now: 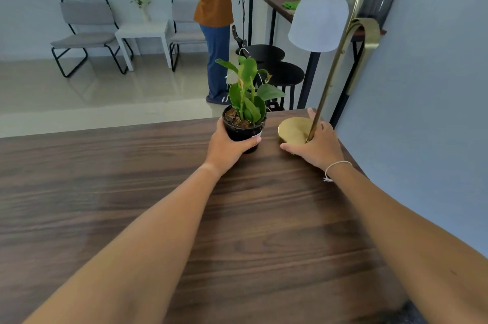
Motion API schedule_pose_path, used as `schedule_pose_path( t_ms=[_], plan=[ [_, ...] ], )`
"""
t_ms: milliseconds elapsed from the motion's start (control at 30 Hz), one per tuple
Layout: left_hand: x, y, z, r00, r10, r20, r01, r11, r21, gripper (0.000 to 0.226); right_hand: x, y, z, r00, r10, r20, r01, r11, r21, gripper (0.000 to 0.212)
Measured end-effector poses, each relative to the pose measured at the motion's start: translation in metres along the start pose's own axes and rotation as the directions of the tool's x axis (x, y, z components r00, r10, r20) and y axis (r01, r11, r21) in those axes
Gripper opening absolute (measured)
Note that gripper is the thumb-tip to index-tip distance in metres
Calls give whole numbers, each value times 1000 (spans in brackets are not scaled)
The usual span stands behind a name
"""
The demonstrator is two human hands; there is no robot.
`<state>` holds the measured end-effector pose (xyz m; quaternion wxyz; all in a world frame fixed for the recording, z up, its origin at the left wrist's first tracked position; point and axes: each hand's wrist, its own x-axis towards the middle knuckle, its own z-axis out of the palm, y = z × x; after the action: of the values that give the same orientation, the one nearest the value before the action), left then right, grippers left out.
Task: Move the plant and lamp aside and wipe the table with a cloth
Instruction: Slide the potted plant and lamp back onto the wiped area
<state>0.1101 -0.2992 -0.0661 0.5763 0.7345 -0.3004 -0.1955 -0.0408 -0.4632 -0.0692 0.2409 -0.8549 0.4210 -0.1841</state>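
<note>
A small green plant in a black pot (244, 123) stands near the far edge of the dark wooden table (158, 205). My left hand (227, 148) is wrapped around the pot from the near left side. To its right stands a brass lamp (332, 78) with a round gold base (293, 129), a curved stem and a white shade (318, 20). My right hand (315, 147) grips the base where the stem rises from it. No cloth lies on this table.
A blue-grey wall (422, 112) runs close along the table's right side. Beyond the far edge stand two black stools (280, 73), a high side table with a green cloth (290, 4), a person in an orange shirt (214, 7), two chairs and a white side table (142, 33).
</note>
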Motion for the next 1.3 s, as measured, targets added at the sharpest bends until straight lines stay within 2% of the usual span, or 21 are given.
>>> schedule_pose_path(
  t_ms=[267,500,667,967,1133,1300],
  plan=[
    [-27,-4,-21,998,20,-52,-20,1000,3,81,-30,-12,6,999,26,-40,-22,996,89,102],
    [-80,-6,-61,992,11,-129,-13,1000,-12,83,-85,-35,14,1000,-21,-18,24,984,176,98],
    [-114,-7,-84,984,15,-179,-17,1000,-6,76,-118,-49,20,998,-60,-1,59,986,155,97],
    [-139,-14,-88,981,-18,-191,18,1000,-2,85,-136,-55,23,999,-54,-5,55,989,136,98],
    [-142,-17,-87,982,-28,-187,30,1000,8,86,-139,-54,21,998,-51,33,46,992,116,106],
    [-155,-17,-88,987,-5,-163,15,998,60,72,-150,-45,11,996,-62,66,52,989,140,105]
  ],
)
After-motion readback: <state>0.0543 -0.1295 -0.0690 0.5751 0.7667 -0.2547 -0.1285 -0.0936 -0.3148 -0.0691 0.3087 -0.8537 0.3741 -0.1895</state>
